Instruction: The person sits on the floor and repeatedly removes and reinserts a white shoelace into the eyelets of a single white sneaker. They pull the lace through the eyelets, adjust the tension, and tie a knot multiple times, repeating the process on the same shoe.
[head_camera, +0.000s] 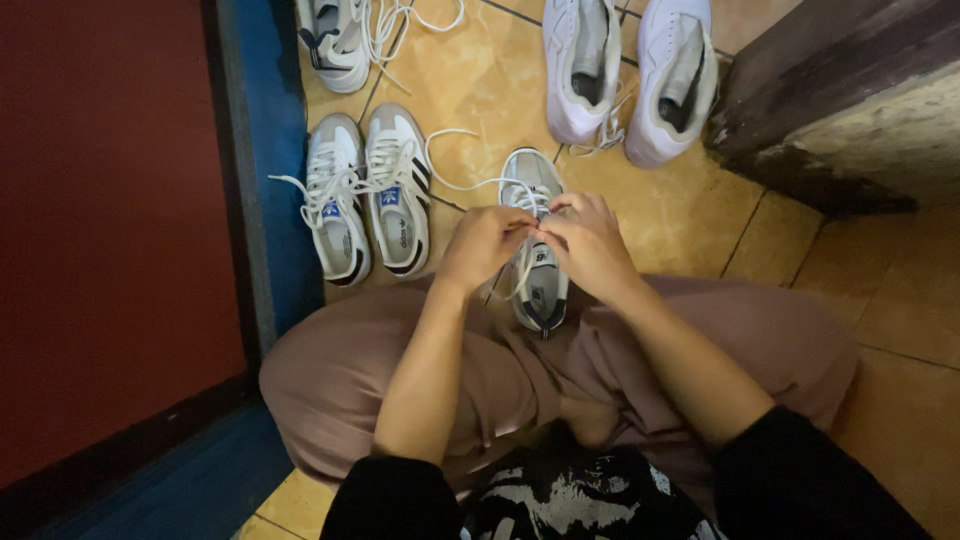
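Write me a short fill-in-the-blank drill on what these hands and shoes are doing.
1. Both hands, the left hand and the right hand, work the white ____ of the grey sneaker.
2. To its left stands a pair of white sneakers with dark ____ on the sides.
3. The shoes stand on a floor of yellow ____.

Missing words: laces; stripes; tiles

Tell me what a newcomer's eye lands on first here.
Both hands, left hand and right hand, meet over a grey-and-white sneaker at centre, pinching its white lace. Left of it sits a white striped sneaker pair; a plain white pair lies above.
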